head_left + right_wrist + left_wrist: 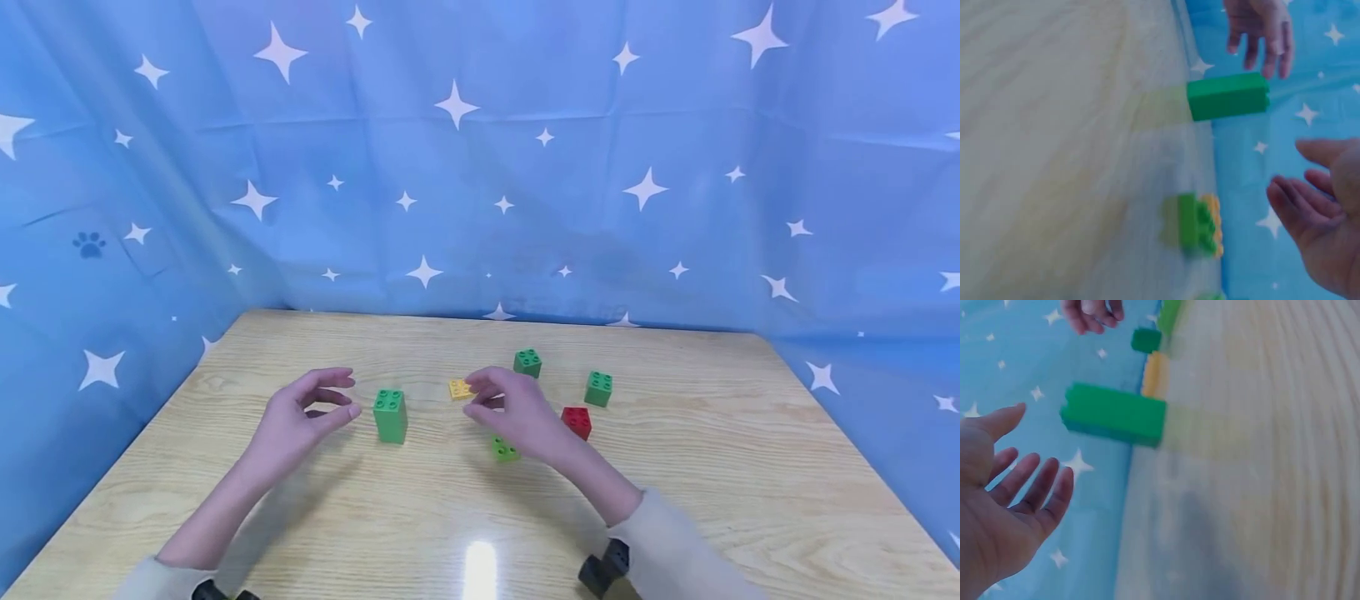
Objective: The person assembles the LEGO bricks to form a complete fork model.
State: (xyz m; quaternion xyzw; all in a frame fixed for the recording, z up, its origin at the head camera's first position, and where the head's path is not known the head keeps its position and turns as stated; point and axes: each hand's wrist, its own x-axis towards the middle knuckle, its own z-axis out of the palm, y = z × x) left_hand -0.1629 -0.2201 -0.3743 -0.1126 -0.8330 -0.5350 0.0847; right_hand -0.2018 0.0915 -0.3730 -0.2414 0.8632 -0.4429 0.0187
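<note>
The tall green block (391, 417) stands upright on the table (375, 517); just left of it hovers the left hand (300, 417), fingers parted, empty; right of it hovers the right hand (519, 410), fingers loosely bent, empty; a yellow brick (460, 389), lime brick (506, 452) and red brick (577, 422) also lie rightward of the block.

Curtained tabletop setup: starry blue cloth (570, 183) around wood-grain table (720, 450).

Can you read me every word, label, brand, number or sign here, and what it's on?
No readable words, labels, brands or numbers.
Wordless sign: a paw print on the blue curtain, at left.
Faint marks low on the curtain: too blurred to read.
Blocks: none legible.
</note>
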